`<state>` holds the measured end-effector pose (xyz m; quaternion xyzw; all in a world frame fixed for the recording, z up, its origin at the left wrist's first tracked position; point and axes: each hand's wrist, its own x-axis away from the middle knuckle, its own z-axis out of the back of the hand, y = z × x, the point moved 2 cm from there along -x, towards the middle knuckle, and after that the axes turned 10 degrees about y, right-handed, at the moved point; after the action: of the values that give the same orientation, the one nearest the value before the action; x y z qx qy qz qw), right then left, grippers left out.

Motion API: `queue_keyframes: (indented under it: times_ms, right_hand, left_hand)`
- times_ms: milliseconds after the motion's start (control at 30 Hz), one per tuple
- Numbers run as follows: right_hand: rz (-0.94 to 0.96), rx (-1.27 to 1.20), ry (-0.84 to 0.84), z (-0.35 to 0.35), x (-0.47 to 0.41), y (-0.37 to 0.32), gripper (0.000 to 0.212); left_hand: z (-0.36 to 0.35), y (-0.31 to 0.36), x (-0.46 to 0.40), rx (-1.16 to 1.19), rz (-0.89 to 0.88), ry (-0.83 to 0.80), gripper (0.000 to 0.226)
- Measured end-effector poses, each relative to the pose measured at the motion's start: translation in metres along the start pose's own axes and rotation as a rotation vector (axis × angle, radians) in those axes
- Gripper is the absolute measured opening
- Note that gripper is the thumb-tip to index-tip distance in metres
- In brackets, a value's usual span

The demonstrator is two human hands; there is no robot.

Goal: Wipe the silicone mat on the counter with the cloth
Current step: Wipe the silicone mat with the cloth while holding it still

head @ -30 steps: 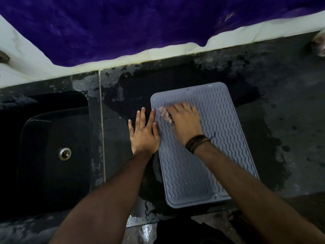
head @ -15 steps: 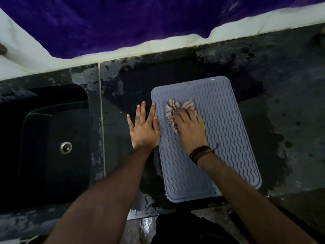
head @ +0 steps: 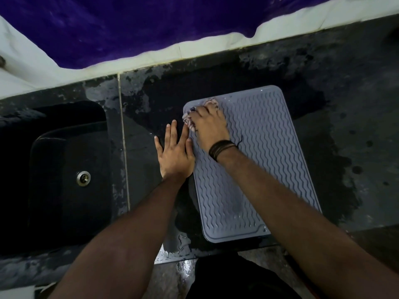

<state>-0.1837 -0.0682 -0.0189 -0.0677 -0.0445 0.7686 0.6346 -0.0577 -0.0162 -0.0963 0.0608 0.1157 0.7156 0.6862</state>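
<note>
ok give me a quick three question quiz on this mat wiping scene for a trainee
1. True or false: the left hand lies flat with straight fingers beside the left edge of the silicone mat.
2. Which part of the mat is the cloth on? A) far left corner B) near right corner C) the middle
3. Fill in: left of the counter sits a dark ____ with a metal drain.

Key
1. True: its thumb side meets the mat's edge.
2. A: the right hand presses the bunched cloth there.
3. sink
</note>
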Motion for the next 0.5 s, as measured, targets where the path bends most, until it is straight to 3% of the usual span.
queue_keyframes:
  times_ms: [300,400,500]
  right_hand:
    - [0.063,-0.022,-0.076,0.003,0.085,0.007,0.056]
    - [0.056,-0.017,-0.057,0.015,0.067,0.008,0.052]
    - [0.032,0.027,0.081,0.024,0.018,0.006,0.044]
  left_hand:
    - [0.003,0.0,0.001,0.006,-0.014,0.013,0.055]
    - [0.003,0.001,0.002,-0.003,-0.012,0.011,0.055]
    - [0.002,0.0,0.001,0.003,0.008,-0.001,0.054]
